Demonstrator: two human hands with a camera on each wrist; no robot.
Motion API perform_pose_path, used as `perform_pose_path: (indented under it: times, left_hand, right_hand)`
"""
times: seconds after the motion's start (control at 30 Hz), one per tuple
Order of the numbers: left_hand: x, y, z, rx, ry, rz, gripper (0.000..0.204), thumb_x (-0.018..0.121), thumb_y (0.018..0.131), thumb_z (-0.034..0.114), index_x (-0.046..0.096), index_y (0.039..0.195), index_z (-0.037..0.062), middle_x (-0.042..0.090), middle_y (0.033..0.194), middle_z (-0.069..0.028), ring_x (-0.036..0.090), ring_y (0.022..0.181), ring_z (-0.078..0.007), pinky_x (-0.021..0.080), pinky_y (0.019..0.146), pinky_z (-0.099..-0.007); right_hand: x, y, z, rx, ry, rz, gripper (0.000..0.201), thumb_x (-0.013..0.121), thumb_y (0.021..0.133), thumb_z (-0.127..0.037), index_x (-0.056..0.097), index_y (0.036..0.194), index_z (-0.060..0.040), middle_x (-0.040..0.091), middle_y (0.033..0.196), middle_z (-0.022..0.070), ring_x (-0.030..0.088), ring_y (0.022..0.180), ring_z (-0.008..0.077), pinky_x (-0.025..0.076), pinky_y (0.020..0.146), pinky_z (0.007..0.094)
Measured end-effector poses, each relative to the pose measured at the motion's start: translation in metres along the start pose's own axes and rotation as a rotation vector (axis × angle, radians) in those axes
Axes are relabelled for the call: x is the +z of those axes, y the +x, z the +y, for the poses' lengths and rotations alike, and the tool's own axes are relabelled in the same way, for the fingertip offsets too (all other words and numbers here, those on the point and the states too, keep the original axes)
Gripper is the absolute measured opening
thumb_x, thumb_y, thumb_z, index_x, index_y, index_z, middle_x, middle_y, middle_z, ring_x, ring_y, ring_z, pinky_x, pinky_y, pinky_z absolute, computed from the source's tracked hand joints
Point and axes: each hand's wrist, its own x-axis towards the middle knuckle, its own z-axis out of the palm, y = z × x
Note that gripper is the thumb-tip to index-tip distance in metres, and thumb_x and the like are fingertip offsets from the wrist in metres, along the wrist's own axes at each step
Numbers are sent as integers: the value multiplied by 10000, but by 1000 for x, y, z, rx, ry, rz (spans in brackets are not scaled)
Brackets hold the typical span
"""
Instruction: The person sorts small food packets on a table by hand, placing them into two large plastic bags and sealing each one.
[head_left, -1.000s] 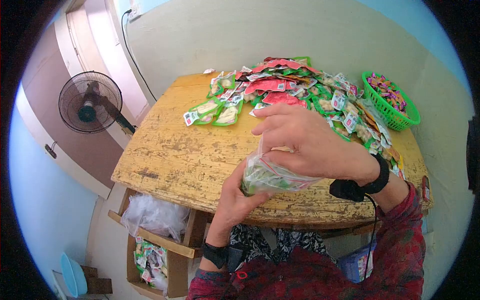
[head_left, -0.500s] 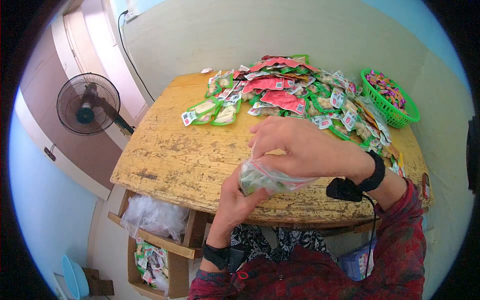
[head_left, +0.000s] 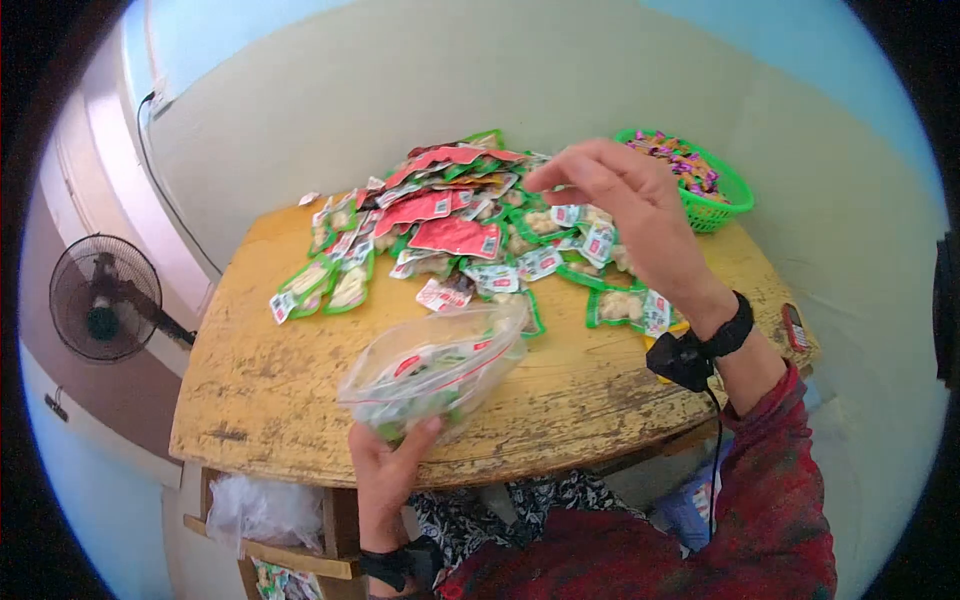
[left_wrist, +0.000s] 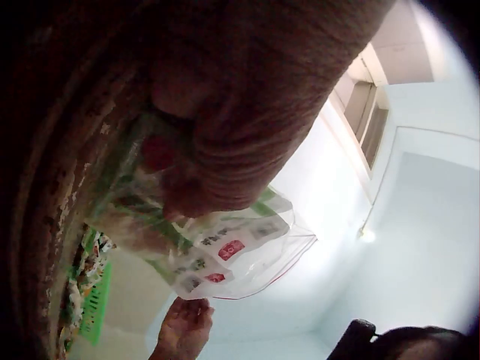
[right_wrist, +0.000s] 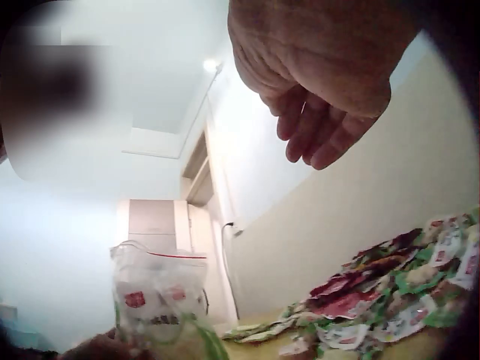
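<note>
A clear zip-top bag (head_left: 470,365) with a red seal line stands with its mouth apart over the front of the table. Small printed packets with green edges (left_wrist: 217,247) show inside it. My left hand (head_left: 392,468) holds the bag low down, thumb on the near side. My right hand (head_left: 645,225) is raised in the air to the right of the bag, apart from it. Its fingers bend loosely with nothing between them, as the right wrist view shows too. Behind the bag lies a heap of sealed snack packets (head_left: 455,236), red, white and green.
A green basket (head_left: 735,195) of purple-wrapped candies stands at the back right. On the worn wooden table (head_left: 250,370), a red phone-like object (head_left: 795,327) lies by the right edge. Below is a pulled-out drawer with clear plastic bags (head_left: 265,512). A fan (head_left: 105,298) stands left.
My right hand has let go of the bag's top and risen to the right. The bag's mouth has widened, and my left hand has shifted left with it. The head view has turned right.
</note>
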Motion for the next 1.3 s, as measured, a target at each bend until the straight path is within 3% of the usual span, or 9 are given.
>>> perform_pose_path:
  times: [0.17,0.3,0.5,0.6,0.7,0.9,1.0,1.1,1.3]
  left_hand:
    - [2,-2,-1,-42,-78,29,481,806,856,33,625,1294,-51,710,1209,-102,656,1088,-193,503,972,-342]
    - [1,-2,-1,-57,-66,20,521,821,846,48,609,1313,-50,702,1223,-108,647,1107,-198,496,981,-339]
    - [1,-4,0,-61,-37,63,556,826,838,52,594,1334,-48,689,1250,-114,638,1127,-201,491,992,-346]
    - [3,-3,1,-57,-54,63,559,821,836,38,592,1338,-48,688,1253,-116,638,1128,-201,491,993,-346]
    - [1,-2,-1,-60,-48,59,553,816,833,25,596,1335,-47,691,1252,-116,641,1127,-203,491,993,-344]
    - [5,-1,0,-31,-50,20,489,799,854,36,628,1304,-45,705,1235,-101,652,1120,-196,504,983,-347]
    - [1,-2,4,-73,-46,-25,440,792,875,59,650,1278,-46,716,1213,-88,657,1104,-180,513,973,-342]
    - [-6,1,-3,-60,12,-75,420,790,895,87,656,1270,-46,722,1201,-82,657,1098,-165,517,969,-335]
    - [-7,3,-6,1,11,-136,472,782,914,102,615,1339,-19,717,1217,-85,647,1099,-150,514,978,-335]
  right_hand:
    - [-57,-27,30,211,20,187,288,487,1102,-246,666,1112,-21,718,1082,60,692,1058,148,567,885,300]
    - [-87,-41,54,256,-90,242,238,507,1097,-215,662,1109,-34,713,1081,57,687,1030,130,573,834,282]
    - [-110,-46,84,422,-242,95,162,587,1038,-138,680,1055,-6,719,1021,52,679,975,120,542,803,257]
    - [-102,-44,99,356,-260,-10,167,611,1019,-148,679,1095,-15,722,1039,34,655,921,109,546,806,313]
    - [-86,-35,103,149,-476,-184,157,637,981,-130,688,1056,-2,722,996,44,661,894,128,542,800,330]
    - [-61,-8,98,200,-596,-126,135,648,948,-93,691,1021,12,717,937,61,664,885,142,540,798,326]
    - [-66,9,129,128,-529,-195,133,649,942,-90,696,1015,12,717,924,71,666,871,151,542,798,332]
    - [-40,26,119,174,-472,-244,136,653,936,-88,704,1010,14,715,916,75,669,870,159,545,806,328]
    - [42,66,108,10,-458,-535,143,651,945,-98,693,1044,-4,709,961,67,675,935,158,555,838,331]
